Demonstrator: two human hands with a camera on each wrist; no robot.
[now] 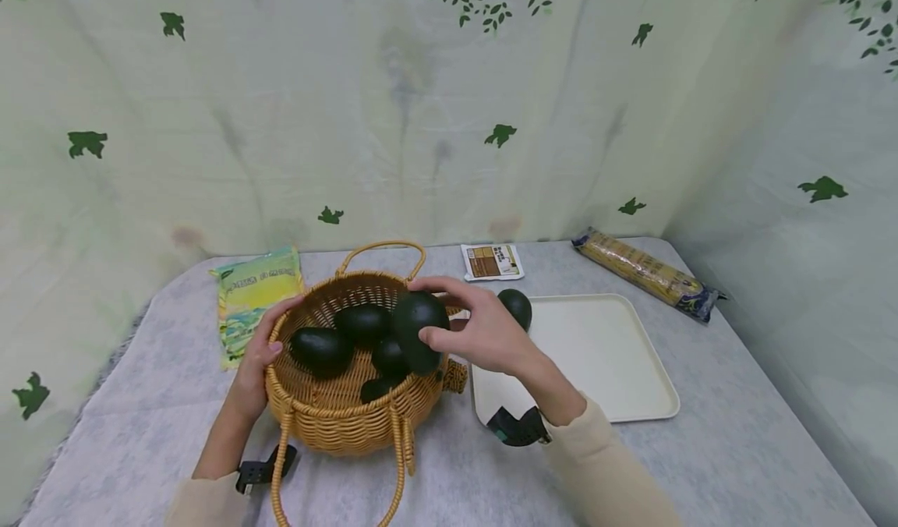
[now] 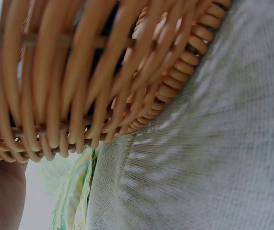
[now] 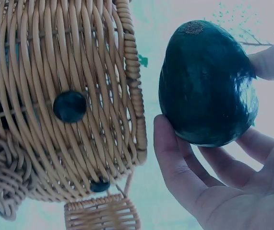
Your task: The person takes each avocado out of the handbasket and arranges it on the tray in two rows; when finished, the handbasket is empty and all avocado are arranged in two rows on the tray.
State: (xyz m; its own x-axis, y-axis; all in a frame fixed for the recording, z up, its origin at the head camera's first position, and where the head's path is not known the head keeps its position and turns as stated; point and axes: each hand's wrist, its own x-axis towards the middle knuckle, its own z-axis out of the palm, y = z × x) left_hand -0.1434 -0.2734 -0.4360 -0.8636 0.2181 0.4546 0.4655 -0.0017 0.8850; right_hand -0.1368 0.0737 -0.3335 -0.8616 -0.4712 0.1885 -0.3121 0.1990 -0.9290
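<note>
A round wicker basket (image 1: 337, 433) stands in the middle of the table, with several dark green avocados (image 1: 323, 351) inside. My left hand (image 1: 256, 367) grips its left rim, thumb over the edge; the left wrist view shows mostly woven wall (image 2: 55, 72) and a bit of that hand (image 2: 0, 196). My right hand (image 1: 487, 328) holds another avocado (image 1: 414, 320) between thumb and fingers over the basket's right rim. In the right wrist view this avocado (image 3: 204, 86) appears beside the rim, fingertips around its lower side. One more avocado (image 1: 517, 306) lies by the tray's far left corner.
A cream tray (image 1: 589, 363) lies right of the basket. Behind are a yellow-green packet (image 1: 259, 289), a small white-and-brown packet (image 1: 493, 262) and a long yellow package (image 1: 641, 270). The basket's handles stick out, one behind (image 1: 386, 244), one towards me (image 1: 398, 472).
</note>
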